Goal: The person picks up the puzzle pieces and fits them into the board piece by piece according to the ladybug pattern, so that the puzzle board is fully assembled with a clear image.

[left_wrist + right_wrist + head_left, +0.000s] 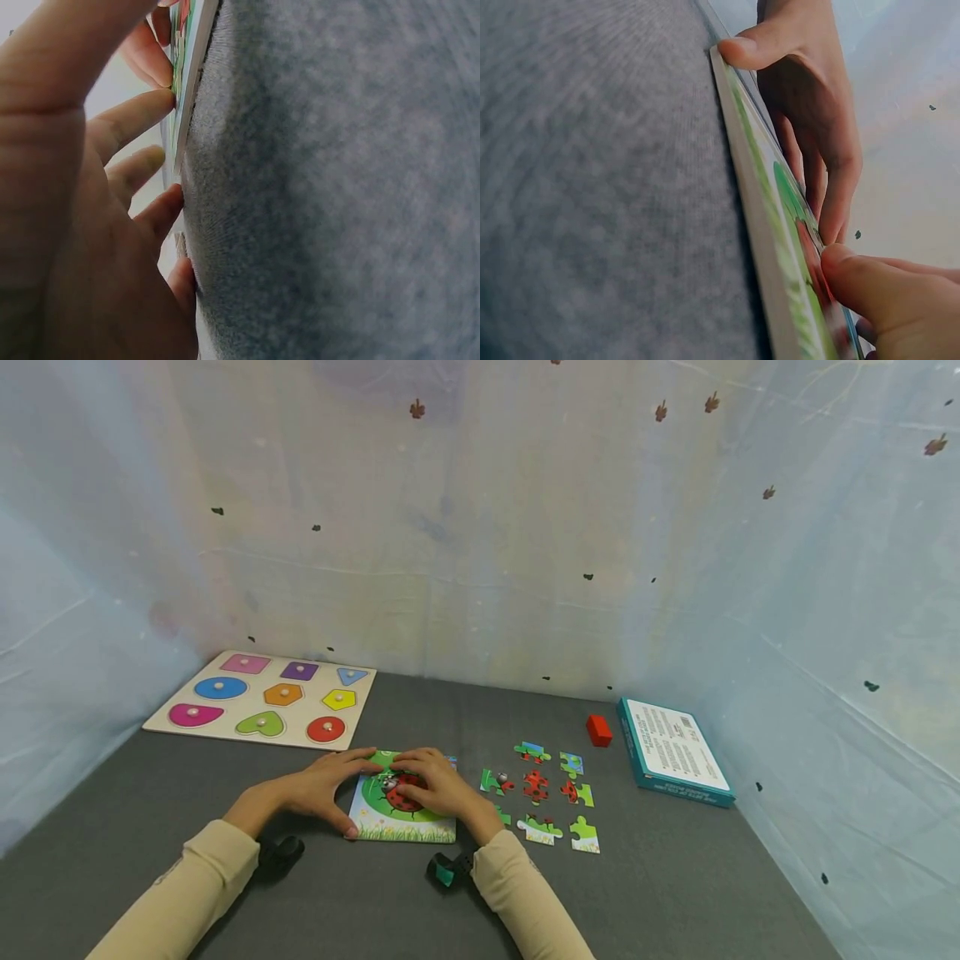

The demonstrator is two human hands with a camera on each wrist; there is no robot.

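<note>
A square ladybug picture board point(405, 832) lies flat on the grey table under both hands. My left hand point(321, 787) spreads along its left side, thumb at the near left corner and index finger over the far part. Across the board's right half rests my right hand point(442, 787), its thumb on the ladybug and its fingers towards the far edge. In the right wrist view the left thumb point(741, 51) touches the board's corner, and the right thumb point(847, 274) lies on the picture. Loose ladybug jigsaw pieces point(536, 785) lie spread out to the right, one partly hidden by the right wrist.
A white shape board point(292, 739) with knobbed coloured shapes lies at the back left. On the right are a red block point(598, 731) and a teal box point(678, 752) with a white printed face. Pale sheeting point(465, 568) closes off the back and sides.
</note>
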